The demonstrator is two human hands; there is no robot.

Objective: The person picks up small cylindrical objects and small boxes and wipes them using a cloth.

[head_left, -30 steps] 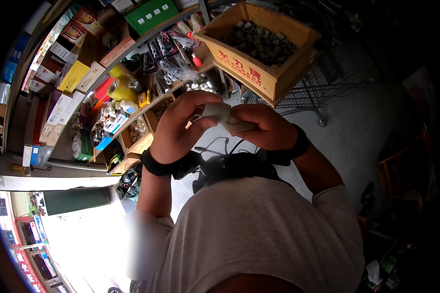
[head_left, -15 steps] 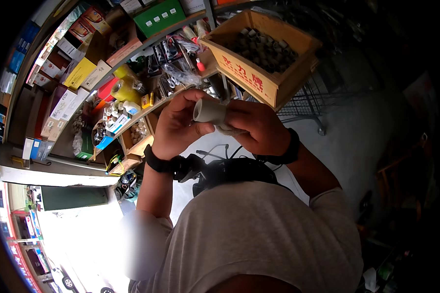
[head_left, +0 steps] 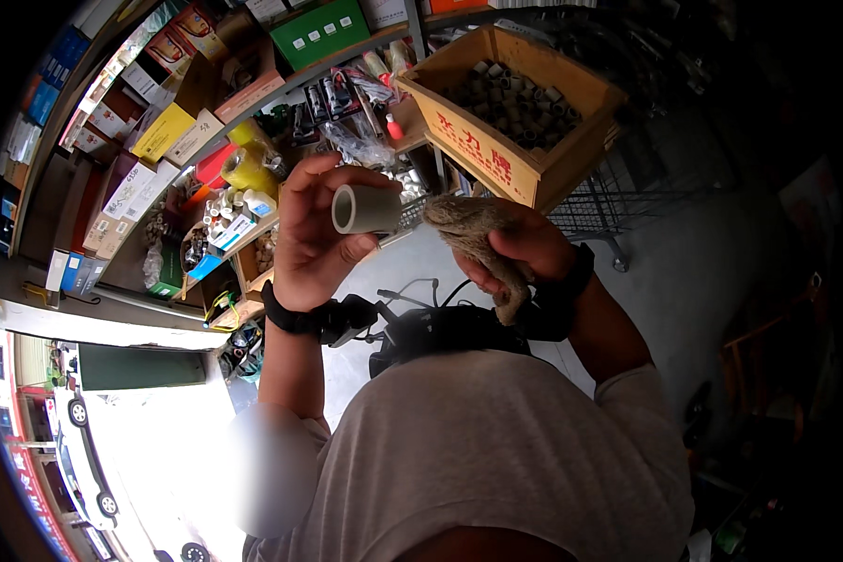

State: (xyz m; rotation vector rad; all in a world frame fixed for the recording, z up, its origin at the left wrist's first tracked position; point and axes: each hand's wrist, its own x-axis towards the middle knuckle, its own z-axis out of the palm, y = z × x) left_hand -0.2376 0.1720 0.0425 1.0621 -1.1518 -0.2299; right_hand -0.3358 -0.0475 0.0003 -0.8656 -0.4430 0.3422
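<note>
My left hand grips a short pale grey pipe coupling between thumb and fingers, its open round end facing left. A crumpled brown rag is bunched in my right hand, one tail of it hanging below the fingers. A small gap parts the rag from the coupling. Beyond my right hand stands a wooden box holding many similar grey couplings.
The box rests on a wire cart. To the left, curved shelves carry cardboard boxes, a green box, yellow tape rolls and bagged small parts. A dark bag-like item sits against my waist.
My hands have moved apart. The coupling has gone left with my left hand, and the rag has come away from it in my right hand, now plainly in sight.
</note>
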